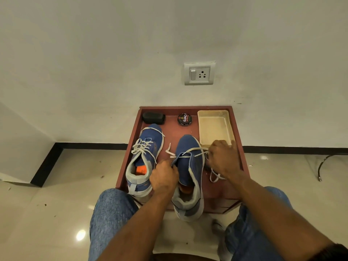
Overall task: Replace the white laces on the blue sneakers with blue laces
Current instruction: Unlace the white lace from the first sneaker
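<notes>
Low red table (239, 140) against the wall, me seated in front of it, knees either side. On it, largest first: cream tray (227, 117) at the back right corner, the two blue sneakers side by side with toes toward the wall, a black block (153, 118) at the back left that looks like a brush or sponge, a round polish tin (184, 119) between block and tray.

Progress, as I judge it: early. Left sneaker (146, 157) is fully laced in white and not yet touched. Right sneaker (190, 174) is partly unlaced: only the lowest rows near the toe carry the white lace (194, 149); the upper eyelets look bare and the tongue is exposed. One loose end lies on the table between the shoes, and a loop trails beside the shoe under my right wrist. No blue laces anywhere in view; the tray appears to hold none. Left to do: finish stripping this shoe, strip the other, relace both in blue.

Left hand (163, 178): fingers curled, pinching the left eyelet edge of the right sneaker to steady it.

Right hand (224, 159): knuckles up, fingers bent together, just right of the shoe. The lace runs straight into it, so I judge it is gripping and drawing the lace out sideways. The fingertips themselves are hidden under the hand; exact pinch cannot be told.
</notes>
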